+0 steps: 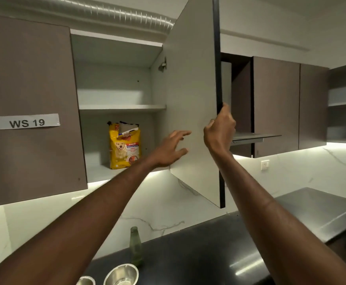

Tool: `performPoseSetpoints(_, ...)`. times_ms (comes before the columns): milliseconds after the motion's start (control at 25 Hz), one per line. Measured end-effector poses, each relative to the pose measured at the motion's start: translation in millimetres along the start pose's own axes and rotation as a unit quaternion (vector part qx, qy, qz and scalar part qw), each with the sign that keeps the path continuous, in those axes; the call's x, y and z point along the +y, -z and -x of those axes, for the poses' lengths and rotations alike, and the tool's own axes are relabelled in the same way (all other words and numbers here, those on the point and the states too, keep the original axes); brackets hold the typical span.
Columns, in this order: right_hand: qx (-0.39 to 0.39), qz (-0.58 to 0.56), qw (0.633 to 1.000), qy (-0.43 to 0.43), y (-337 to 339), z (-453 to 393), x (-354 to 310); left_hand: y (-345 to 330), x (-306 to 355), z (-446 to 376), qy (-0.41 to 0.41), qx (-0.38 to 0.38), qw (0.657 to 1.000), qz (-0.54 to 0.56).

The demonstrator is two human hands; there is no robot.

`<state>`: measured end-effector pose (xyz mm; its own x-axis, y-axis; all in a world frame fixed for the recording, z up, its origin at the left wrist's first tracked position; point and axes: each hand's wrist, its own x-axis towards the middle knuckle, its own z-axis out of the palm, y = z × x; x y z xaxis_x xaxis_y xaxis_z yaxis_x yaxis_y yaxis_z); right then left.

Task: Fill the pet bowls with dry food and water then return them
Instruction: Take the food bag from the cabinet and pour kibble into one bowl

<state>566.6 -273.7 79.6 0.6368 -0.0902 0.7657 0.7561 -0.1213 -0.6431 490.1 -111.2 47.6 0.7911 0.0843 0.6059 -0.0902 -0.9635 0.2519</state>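
A yellow dry dog food bag (pixel 124 146) with its top torn open stands on the lower shelf of the open wall cabinet. My right hand (pixel 219 128) grips the dark edge of the open cabinet door (pixel 190 89). Raised in front of the door's inner face, my left hand (pixel 172 148) has its fingers spread and holds nothing, to the right of the bag. Two steel pet bowls sit on the black counter at the bottom edge, a larger bowl (pixel 121 274) and a smaller bowl (pixel 85 281) partly cut off.
A green glass bottle (pixel 136 246) stands on the black counter (pixel 198 254) behind the bowls. The closed cabinet door on the left carries a "WS 19" label (pixel 25 121). The upper shelf (pixel 120 106) holds nothing. A steel surface (pixel 322 210) lies at right.
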Motion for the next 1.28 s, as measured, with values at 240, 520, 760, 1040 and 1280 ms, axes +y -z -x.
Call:
performPoseSetpoints(240, 0.084, 0.114, 0.989, 0.033, -16.7, -7.1, 23.5, 25.9, -88.8, 9.1, 0.091, 0.072, 0.993, -0.017)
performPoseSetpoints(520, -0.001, 0.103, 0.964, 0.245, -160.5, 37.3, 20.1, 27.4, -233.2, 23.7, 0.222, 0.232, 0.947, 0.005)
performPoseSetpoints(760, -0.298, 0.045, 0.946, 0.116, -368.8, 51.5, 67.3, 37.1, -375.8, 12.5, 0.356, 0.336, 0.871, 0.038)
performPoseSetpoints(1040, -0.374, -0.189, 0.890, -0.182, -547.2, 22.0, 95.1, 49.0, -454.2, -53.9, 0.442, 0.334, 0.796, 0.243)
performPoseSetpoints(1280, -0.379, -0.315, 0.837, -0.238, -580.2, 24.6, 116.3, 27.8, -464.2, -72.4, 0.410, 0.325, 0.822, 0.225)
